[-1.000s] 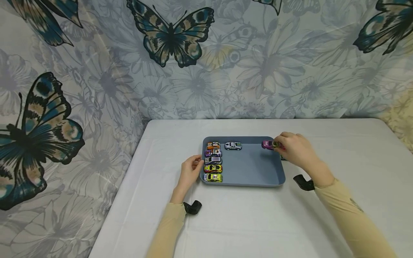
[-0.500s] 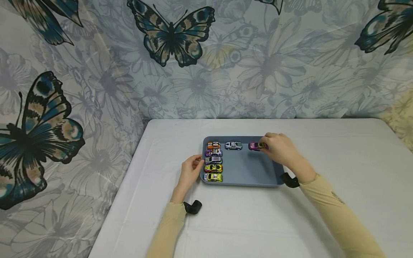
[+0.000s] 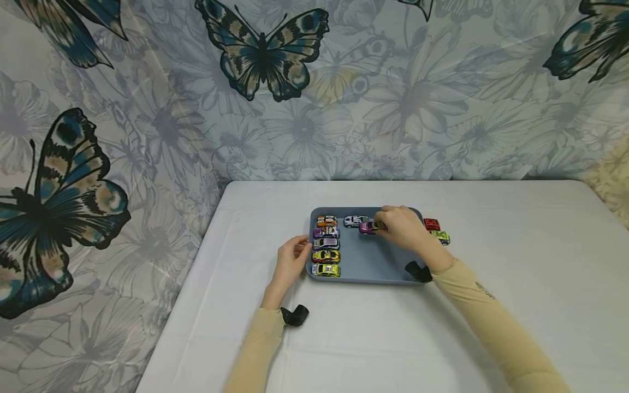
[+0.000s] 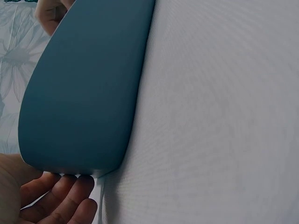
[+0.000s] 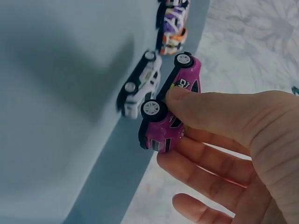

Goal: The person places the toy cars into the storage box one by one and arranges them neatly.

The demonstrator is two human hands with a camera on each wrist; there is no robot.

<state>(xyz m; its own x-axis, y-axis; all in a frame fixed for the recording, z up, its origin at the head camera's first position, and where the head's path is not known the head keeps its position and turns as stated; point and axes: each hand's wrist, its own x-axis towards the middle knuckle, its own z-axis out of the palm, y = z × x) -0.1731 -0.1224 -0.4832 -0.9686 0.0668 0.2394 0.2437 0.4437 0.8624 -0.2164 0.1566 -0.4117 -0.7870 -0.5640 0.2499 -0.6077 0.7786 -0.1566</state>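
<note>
My right hand (image 3: 400, 226) pinches a purple toy car (image 5: 175, 105) between thumb and fingers, over the upper part of the grey-blue tray (image 3: 378, 262). In the right wrist view, the purple car overlaps a white toy car (image 5: 142, 88) standing in the tray. My left hand (image 3: 291, 259) holds the tray's left end, with fingertips against the outer wall (image 4: 74, 168) in the left wrist view. Along the tray's left side stands a column of toy cars: an orange one (image 3: 326, 221), a purple-and-white one (image 3: 326, 232), a silver-grey one (image 3: 326, 244) and yellow ones (image 3: 326, 271).
On the white-covered table (image 3: 344, 338), just right of the tray, lie a red toy car (image 3: 432, 224) and a green one (image 3: 440, 237). Behind the table hangs a butterfly-patterned cloth (image 3: 344, 120). Black wrist cameras (image 3: 295, 315) sit on both wrists.
My right hand has carried the purple car leftward from the tray's right edge to near the white car. The red and green cars have come into view. The left hand stays put.
</note>
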